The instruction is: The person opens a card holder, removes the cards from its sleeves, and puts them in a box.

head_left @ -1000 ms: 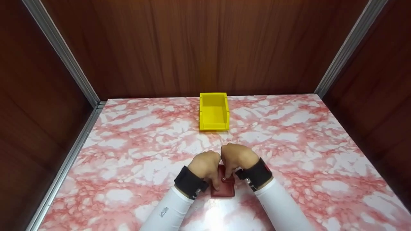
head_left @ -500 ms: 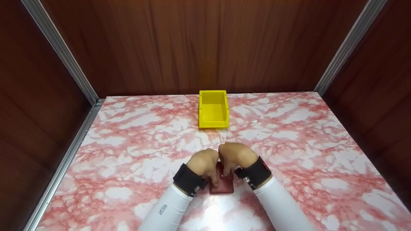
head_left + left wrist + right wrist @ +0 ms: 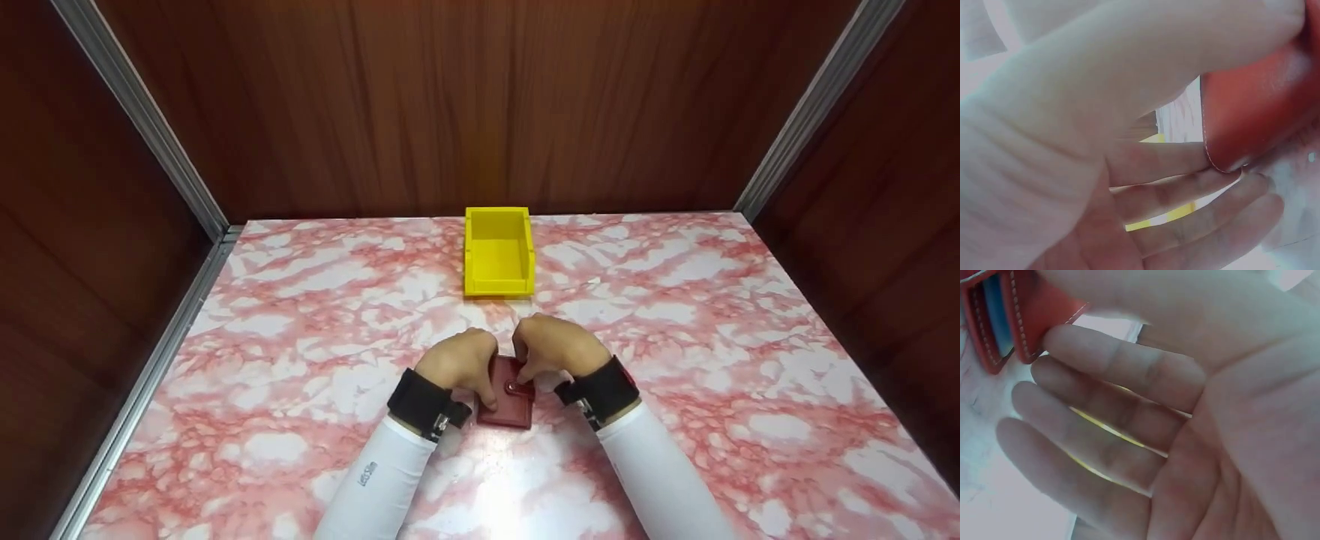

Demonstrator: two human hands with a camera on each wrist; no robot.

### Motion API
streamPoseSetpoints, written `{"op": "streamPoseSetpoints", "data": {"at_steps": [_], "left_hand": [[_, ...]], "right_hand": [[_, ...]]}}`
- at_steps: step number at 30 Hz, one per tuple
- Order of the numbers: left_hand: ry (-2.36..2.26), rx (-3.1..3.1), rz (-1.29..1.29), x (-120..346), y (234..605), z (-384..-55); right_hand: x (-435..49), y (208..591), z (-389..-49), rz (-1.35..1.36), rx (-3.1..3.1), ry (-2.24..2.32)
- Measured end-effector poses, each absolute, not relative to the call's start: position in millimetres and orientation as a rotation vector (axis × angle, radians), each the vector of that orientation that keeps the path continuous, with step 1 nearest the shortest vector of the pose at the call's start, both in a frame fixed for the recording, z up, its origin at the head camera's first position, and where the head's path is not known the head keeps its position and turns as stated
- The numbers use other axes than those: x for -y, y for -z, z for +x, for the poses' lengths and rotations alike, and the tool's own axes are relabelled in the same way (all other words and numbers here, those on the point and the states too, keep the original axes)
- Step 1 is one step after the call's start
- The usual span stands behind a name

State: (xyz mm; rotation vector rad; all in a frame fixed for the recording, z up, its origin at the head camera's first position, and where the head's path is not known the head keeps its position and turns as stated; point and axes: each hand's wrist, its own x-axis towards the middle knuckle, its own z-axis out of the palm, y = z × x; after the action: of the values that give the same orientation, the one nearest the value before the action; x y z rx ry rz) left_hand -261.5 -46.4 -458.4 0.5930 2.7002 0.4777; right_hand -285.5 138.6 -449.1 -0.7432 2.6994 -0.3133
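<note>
A dark red leather wallet (image 3: 506, 411) with a snap tab (image 3: 519, 388) is held between both hands at the middle of the table's near half. My left hand (image 3: 459, 361) grips its left edge, thumb on the upper face. In the left wrist view, the wallet's stitched corner (image 3: 1258, 112) lies between that thumb and the fingers. My right hand (image 3: 561, 346) pinches the far right part, with the thumb close beside the tab. Seen from the right wrist, the wallet (image 3: 1044, 312) shows layered stitched edges and a blue strip between them.
A yellow open-front bin (image 3: 499, 259) stands at the back middle of the pink-and-white marbled table (image 3: 300, 360). Dark wood panels (image 3: 480, 105) rise behind and at both sides, with metal corner posts (image 3: 142, 112).
Both hands and the wallet have shifted away from the body and slightly left. More of the snap tab shows now, and the hands stand a little farther apart.
</note>
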Motion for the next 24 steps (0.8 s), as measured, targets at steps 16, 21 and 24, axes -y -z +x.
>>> {"op": "streamPoseSetpoints", "data": {"at_steps": [16, 21, 24], "left_hand": [[-0.491, -2.711, 0.671, 36, 460, -253], [-0.486, -2.697, 0.685, 37, 460, -254], [-0.484, -2.694, 0.691, 38, 460, -254]], "right_hand": [[-116, 445, -263, -0.714, -2.696, 0.278], [-118, 447, -266, -0.767, -2.695, 0.305], [-120, 448, -268, -0.787, -2.686, 0.326]]}}
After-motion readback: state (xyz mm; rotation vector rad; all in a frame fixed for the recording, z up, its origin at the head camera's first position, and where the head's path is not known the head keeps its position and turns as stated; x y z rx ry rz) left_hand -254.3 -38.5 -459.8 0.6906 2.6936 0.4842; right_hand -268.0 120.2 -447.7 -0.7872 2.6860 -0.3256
